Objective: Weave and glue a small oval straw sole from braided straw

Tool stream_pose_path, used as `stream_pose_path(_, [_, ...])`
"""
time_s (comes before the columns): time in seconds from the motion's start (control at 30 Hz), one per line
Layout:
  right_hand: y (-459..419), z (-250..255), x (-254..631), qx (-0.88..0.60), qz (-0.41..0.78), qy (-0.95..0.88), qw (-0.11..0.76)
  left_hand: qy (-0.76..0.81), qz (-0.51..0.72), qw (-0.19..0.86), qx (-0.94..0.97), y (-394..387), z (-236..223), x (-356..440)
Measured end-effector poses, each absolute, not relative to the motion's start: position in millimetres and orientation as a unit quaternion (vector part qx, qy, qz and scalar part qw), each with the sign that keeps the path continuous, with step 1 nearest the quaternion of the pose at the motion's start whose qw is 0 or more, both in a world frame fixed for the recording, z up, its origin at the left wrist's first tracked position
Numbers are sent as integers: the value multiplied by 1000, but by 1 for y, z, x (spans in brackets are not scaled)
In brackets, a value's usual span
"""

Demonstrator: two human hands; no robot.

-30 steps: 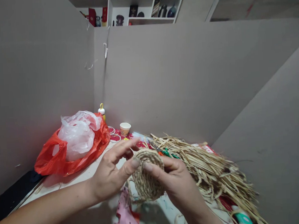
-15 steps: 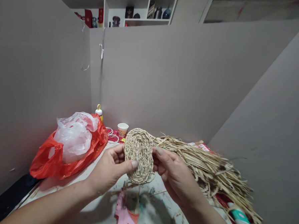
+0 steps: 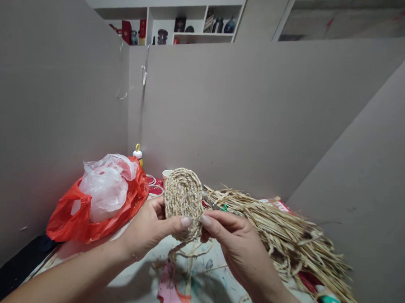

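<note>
An oval coil of braided straw [image 3: 183, 200] is held upright above the table between both hands. My left hand [image 3: 152, 228] grips its left side, thumb across the front face and fingers behind. At the lower right edge, my right hand [image 3: 232, 236] pinches the coil between thumb and fingers; the fingertips are partly hidden. A loose end of straw braid [image 3: 180, 250] hangs below the coil. Under it on the table lies a pink hot glue gun [image 3: 171, 291] with an orange trigger, its nozzle hidden behind the braid.
A large bundle of dry straw [image 3: 288, 237] spreads along the right. On the left stands a red plastic bag [image 3: 70, 212] with clear plastic in it. A paper cup [image 3: 167, 173], white rings [image 3: 156, 190] and a yellow-white bottle [image 3: 138, 154] sit behind. Grey partitions [image 3: 221, 114] enclose the table.
The coil has tilted and shifted slightly left in view. My right hand has slid down to its lower right edge, and dark blades with a green part now show behind it. The view has tipped slightly upward.
</note>
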State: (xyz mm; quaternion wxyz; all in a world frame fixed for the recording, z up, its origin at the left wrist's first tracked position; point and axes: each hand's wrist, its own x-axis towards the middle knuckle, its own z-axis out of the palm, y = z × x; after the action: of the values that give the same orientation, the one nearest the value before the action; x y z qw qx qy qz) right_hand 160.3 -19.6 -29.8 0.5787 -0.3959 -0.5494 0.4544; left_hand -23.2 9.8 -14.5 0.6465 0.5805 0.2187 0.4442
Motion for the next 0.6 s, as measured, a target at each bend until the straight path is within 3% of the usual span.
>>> stream_pose_path(0.33, [-20,-32,159,-402,454,-541,583,260,436,641,576,10,-18,-24])
stream_pose_path(0.6, [-21,-30,159,-399,479,-580,525,230,427,677,554,8,-17,-24])
